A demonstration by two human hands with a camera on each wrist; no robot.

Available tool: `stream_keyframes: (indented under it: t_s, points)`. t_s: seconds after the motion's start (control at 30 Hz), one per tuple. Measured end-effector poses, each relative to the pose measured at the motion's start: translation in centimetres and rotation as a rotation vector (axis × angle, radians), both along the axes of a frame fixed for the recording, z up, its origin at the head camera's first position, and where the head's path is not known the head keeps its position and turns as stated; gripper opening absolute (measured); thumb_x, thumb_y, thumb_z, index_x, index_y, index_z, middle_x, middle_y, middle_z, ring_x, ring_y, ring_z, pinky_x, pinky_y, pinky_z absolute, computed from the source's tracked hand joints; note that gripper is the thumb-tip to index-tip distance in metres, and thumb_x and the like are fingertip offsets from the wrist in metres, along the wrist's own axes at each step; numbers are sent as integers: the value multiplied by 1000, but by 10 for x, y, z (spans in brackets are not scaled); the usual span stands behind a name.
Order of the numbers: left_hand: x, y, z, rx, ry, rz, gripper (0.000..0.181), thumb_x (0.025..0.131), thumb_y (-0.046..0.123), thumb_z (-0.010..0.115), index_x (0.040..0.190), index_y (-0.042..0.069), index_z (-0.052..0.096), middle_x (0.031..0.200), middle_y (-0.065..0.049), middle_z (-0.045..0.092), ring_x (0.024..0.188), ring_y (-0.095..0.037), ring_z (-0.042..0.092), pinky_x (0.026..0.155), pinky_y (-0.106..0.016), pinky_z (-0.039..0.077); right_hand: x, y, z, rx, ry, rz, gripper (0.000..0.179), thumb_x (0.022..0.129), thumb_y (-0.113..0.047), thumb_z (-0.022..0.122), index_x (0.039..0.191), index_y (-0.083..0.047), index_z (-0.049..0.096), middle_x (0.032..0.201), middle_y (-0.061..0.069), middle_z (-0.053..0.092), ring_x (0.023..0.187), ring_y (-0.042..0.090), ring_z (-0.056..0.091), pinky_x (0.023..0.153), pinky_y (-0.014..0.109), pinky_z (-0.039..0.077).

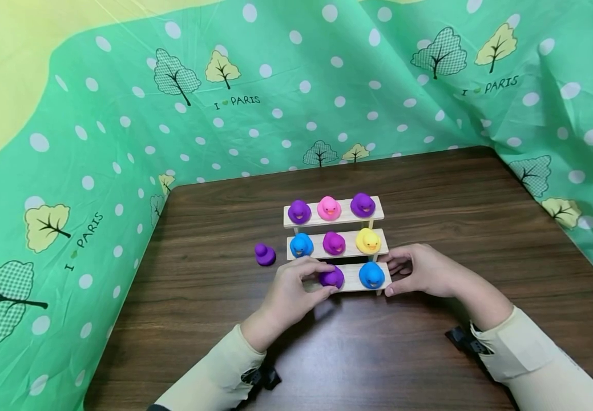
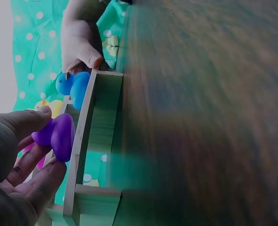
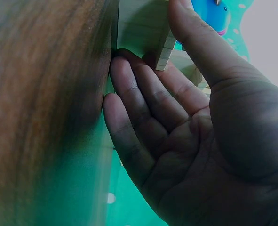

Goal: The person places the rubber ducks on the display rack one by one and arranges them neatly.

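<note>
1. Our dark wooden table (image 1: 430,194) is ringed by a green dotted cloth (image 1: 96,142).
2. Our left hand (image 1: 291,294) pinches the purple duck (image 1: 332,277) on the rack's (image 1: 373,220) lowest step.
3. The right wrist view shows our right hand (image 1: 419,271) with relaxed fingers (image 3: 143,89) against the rack's end.

Both forearms, in pale sleeves with a dark strap at each wrist, reach forward and angle toward each other. The left hand (image 1: 296,288) is palm-down with its thumb and fingers (image 2: 33,186) curled together in a pinch around something small. The right hand (image 1: 422,269) lies on its side, palm facing left, its fingers (image 3: 143,94) nearly straight and lying close together, the thumb stretched forward above them. The two hands are near each other but do not touch.
</note>
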State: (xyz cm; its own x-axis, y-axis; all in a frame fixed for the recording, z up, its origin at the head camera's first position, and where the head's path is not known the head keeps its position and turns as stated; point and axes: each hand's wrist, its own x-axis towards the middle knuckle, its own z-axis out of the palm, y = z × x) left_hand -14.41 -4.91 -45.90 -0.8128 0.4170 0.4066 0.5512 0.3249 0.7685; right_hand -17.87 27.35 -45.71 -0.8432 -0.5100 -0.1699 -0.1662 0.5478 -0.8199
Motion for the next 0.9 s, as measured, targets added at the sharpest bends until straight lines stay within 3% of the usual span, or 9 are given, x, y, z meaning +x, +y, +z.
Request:
stream_keyframes:
  t_s: [0.17,0.4,0.9]
  points:
    - [-1,5,0,-31,33,-6,32,82,8,91,112,6,80,105,1,74,99,-9,69,89,-30,62,0,0,0,0,0,-1,57,76,-28,97,123,-6,72,107,1,75,103,20,70,91,37,62]
    - [-3,9,0,-92,100,15,33,82,13,93,112,10,80,105,3,76,102,-6,69,91,-19,57,0,0,0,-2,3,4,57,76,-29,97,123,-6,72,107,1,75,103,20,71,91,37,62]
    - [-3,12,-2,-127,92,21,32,82,15,93,111,11,80,105,4,75,102,-5,68,90,-23,59,0,0,0,-5,8,6,59,76,-30,97,124,-6,72,107,1,75,102,19,71,90,38,62]
